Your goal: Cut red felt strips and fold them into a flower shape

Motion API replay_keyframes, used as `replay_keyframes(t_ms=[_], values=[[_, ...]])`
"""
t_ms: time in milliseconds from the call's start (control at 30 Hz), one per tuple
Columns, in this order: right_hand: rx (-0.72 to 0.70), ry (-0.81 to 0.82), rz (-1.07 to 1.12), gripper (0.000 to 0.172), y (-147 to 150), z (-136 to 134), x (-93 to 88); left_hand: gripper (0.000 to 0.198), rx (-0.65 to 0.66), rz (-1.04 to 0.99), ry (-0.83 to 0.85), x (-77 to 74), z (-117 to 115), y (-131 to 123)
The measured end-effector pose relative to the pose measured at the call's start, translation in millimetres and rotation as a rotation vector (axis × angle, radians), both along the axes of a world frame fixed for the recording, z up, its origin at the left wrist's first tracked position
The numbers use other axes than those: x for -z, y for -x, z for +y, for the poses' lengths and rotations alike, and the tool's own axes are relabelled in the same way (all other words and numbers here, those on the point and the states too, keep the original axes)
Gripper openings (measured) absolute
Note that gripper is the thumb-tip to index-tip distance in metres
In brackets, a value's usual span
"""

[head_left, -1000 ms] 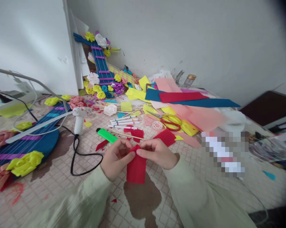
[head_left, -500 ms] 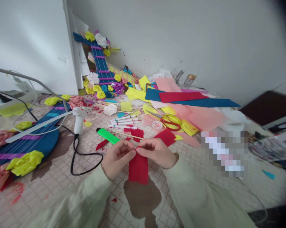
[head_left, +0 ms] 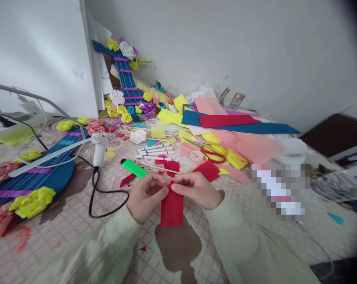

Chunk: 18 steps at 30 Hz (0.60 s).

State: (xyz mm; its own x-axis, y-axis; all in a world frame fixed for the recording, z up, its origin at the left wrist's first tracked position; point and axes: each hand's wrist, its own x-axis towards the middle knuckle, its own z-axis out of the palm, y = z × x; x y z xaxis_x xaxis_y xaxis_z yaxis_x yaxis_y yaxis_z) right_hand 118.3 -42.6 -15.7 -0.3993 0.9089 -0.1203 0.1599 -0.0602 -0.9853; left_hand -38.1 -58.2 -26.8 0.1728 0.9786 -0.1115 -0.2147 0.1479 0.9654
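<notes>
A small piece of red crepe paper hangs between my hands, its upper edge drawn to a point. My left hand pinches its top left with thumb and forefinger. From the other side, my right hand pinches the top right, thumb on the near face. The lower part of the paper hangs loose above the table. Just beyond my left hand lies a bright green highlighter-shaped tool. More red paper lies behind my right hand, and a red rounded scrap sits between, with a thin stick across it.
On the left are a white glue gun with a black cord and a blue paper guitar. Markers, scissors and crepe paper strips lie farther back. Another decorated guitar leans by the wall.
The top edge of the red paper now rises to a small point between my fingertips. Its hanging end has shifted slightly upward; my hands have hardly moved.
</notes>
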Motion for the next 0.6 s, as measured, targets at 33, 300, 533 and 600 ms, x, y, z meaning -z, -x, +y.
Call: replay_keyframes(t_ms=[33, 300, 533, 600], values=[[0.0, 0.002, -0.003, 0.016, 0.1, -0.3, -0.6, 0.021, 0.0, 0.003, 0.0, 0.0, 0.0, 0.0], [-0.019, -0.011, -0.033, 0.018, -0.2, -0.2, 0.0, 0.021, -0.012, 0.02, 0.001, -2.2, 0.5, -0.2], [-0.036, -0.012, -0.023, 0.016, 0.7, -0.3, -2.9, 0.019, -0.017, 0.041, -0.011, 0.1, -0.1, 0.0], [-0.036, 0.006, -0.022, 0.016, 1.1, -0.8, -2.7, 0.019, -0.02, 0.049, -0.018, -0.2, -0.1, -0.3]])
